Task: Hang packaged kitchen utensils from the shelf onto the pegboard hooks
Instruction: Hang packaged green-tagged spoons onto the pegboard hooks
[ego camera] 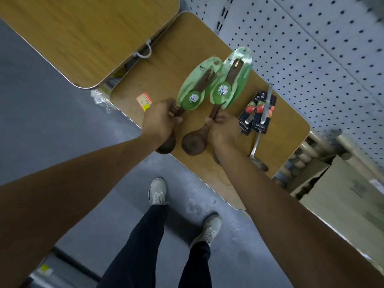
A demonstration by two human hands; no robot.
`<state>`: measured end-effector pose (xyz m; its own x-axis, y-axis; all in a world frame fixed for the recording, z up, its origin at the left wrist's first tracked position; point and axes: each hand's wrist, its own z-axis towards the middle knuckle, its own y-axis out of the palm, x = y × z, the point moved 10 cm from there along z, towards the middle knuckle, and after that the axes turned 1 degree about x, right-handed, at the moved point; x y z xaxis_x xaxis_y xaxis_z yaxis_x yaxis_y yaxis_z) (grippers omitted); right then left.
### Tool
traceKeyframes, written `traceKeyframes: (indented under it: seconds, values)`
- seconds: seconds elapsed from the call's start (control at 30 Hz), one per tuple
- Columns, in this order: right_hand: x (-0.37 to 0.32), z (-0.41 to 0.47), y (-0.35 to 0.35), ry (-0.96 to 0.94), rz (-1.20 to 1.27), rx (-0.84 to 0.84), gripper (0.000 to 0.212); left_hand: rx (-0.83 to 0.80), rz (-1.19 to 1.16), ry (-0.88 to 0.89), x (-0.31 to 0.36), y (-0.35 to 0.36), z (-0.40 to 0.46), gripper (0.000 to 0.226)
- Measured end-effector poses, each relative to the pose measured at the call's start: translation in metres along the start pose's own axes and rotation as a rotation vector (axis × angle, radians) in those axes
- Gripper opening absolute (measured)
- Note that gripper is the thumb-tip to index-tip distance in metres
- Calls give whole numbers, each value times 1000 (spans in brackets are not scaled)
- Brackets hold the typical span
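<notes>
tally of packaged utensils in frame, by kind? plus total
Wooden ladles on green cards: 2, one gripped by the left hand at, one by the right hand at.
Metal utensils on dark cards: 2, overlapping on the shelf, at and.
Total: 4

Dim, soft light; blurred, warped edges

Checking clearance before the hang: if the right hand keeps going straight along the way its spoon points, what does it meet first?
Probably the pegboard. The right hand holds its wooden spoon aimed up and away over the shelf, and nothing shows in that line before the board. Depth is unclear from one view.
</notes>
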<state>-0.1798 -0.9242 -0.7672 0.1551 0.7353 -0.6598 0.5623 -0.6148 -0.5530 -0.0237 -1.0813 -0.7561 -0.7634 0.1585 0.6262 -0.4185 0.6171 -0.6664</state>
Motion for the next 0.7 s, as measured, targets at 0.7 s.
traceKeyframes:
  seconds: [0.7]
  values:
    - [-84, -225, -285, -469, 322, -67, 24, 151, -158, 456, 225, -109, -295, 40]
